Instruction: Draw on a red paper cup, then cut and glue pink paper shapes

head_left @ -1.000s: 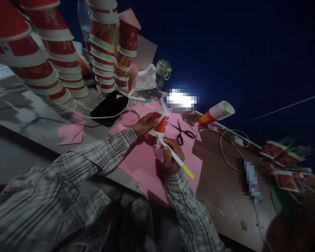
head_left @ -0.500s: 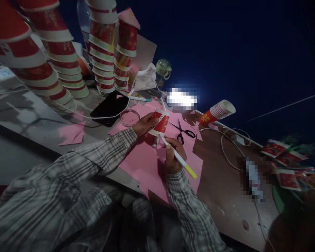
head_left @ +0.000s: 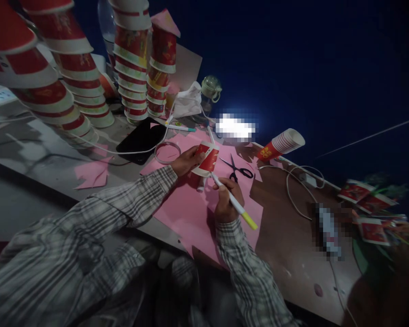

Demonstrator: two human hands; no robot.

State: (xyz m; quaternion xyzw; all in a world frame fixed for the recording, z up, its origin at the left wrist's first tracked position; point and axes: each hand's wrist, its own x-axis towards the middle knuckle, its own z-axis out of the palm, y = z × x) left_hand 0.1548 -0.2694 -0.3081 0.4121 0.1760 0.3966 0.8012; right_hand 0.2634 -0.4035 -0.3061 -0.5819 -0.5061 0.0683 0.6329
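Closed round a red and white paper cup, my left hand holds it above the pink paper. My right hand grips a white marker with a yellow end; its other end points at the cup's white rim, and I cannot tell for sure whether it touches. Just right of the cup lie black-handled scissors on the paper. Below the cup shows a small pale cylinder, partly hidden. A roll of tape rests left of my left hand.
Tall towers of stacked paper cups stand at the back left. A black phone lies before them, crossed by a white cable. Nested cups lean at the back right, beside another cable. A lidded bottle stands near a bright pixelated patch.
The marker's tip has shifted slightly right along the cup's rim, with my right hand moving a little. My left hand and the cup stay nearly still.
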